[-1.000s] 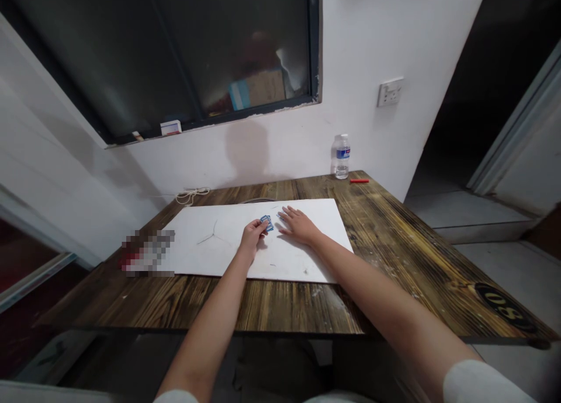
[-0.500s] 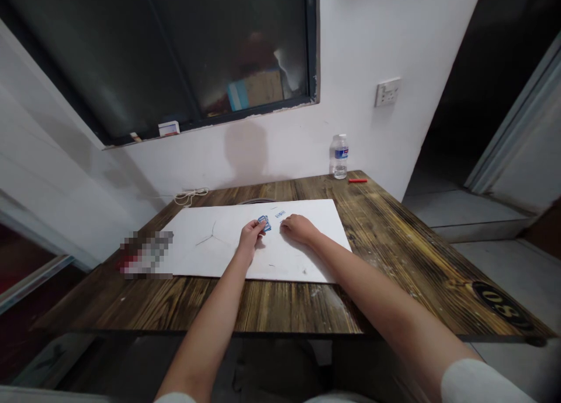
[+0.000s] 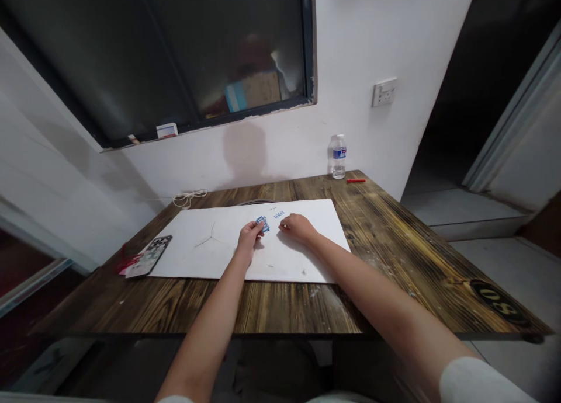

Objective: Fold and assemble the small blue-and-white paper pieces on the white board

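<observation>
Several small blue-and-white pieces are pinched in my left hand, above the middle of a white board. My right hand is just to the right, low over the board, its fingers closed together; what they hold, if anything, is too small to make out. Beyond and between the hands, another small blue-and-white piece lies on the board. Thin dark lines mark the board left of my left hand.
The board lies on a dark wooden table. A patterned phone-like object rests at its left edge. At the back stand a water bottle and, beside it, a red pen. A white cord lies back left.
Both hands stay nearly in place, my right one still by the piece on the board. The view has shifted slightly.
</observation>
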Motion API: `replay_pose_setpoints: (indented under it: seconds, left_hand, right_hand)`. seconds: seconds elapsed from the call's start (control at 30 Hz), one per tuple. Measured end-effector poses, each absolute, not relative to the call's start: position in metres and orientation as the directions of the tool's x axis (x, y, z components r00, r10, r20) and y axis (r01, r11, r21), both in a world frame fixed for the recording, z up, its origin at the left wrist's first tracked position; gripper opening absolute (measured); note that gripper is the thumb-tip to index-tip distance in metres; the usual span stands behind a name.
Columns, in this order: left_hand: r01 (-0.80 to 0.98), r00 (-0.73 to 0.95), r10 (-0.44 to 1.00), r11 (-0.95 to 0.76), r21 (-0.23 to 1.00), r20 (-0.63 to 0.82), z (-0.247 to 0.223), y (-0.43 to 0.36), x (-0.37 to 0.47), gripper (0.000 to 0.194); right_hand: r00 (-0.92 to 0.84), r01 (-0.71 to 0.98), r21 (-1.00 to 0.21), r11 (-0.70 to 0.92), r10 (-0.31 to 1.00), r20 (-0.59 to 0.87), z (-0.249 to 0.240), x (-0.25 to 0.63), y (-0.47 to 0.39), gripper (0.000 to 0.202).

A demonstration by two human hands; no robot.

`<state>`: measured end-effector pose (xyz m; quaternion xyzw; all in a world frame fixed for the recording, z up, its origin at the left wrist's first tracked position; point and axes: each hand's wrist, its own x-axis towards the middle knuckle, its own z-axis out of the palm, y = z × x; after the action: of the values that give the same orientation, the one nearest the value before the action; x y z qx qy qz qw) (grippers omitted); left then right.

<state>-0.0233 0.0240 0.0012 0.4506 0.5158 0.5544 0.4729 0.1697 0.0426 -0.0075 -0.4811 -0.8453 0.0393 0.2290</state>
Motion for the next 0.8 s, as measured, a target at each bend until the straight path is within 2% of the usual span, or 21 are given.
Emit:
replay_pose_setpoints:
  seconds: [0.1, 0.2, 0.3, 0.37, 0.53, 0.8]
  left_hand:
    - [-0.07, -0.151, 0.988, -0.018, 0.997, 0.007, 0.001, 0.025, -0.023, 0.043]
    - [-0.078, -0.154, 0.988, -0.014, 0.997, 0.002, -0.001, 0.026, -0.024, 0.044]
    - [-0.083, -0.159, 0.987, -0.015, 0.996, 0.001, -0.002, 0.026, -0.024, 0.044]
    - [-0.092, -0.156, 0.988, -0.017, 0.996, 0.003, -0.002, 0.026, -0.024, 0.043]
    - [-0.1, -0.146, 0.989, -0.013, 0.995, -0.002, -0.001, 0.026, -0.024, 0.042]
    - [-0.088, -0.153, 0.988, -0.007, 0.996, -0.007, 0.0, 0.025, -0.023, 0.043]
  right_hand:
    - [-0.42, 0.787, -0.315, 0.53, 0.835, 0.355, -0.009, 0.17, 0.042, 0.024]
    - [-0.339, 0.82, -0.34, 0.46, 0.869, 0.359, -0.012, 0.172, 0.043, 0.021]
    - [-0.21, 0.867, -0.371, 0.334, 0.918, 0.337, -0.015, 0.174, 0.047, 0.036]
    - [-0.163, 0.88, -0.387, 0.275, 0.94, 0.299, -0.017, 0.175, 0.05, 0.039]
    - [-0.148, 0.881, -0.413, 0.232, 0.963, 0.225, -0.018, 0.174, 0.053, 0.026]
    - [-0.102, 0.863, -0.471, 0.185, 0.975, 0.197, -0.018, 0.171, 0.053, 0.022]
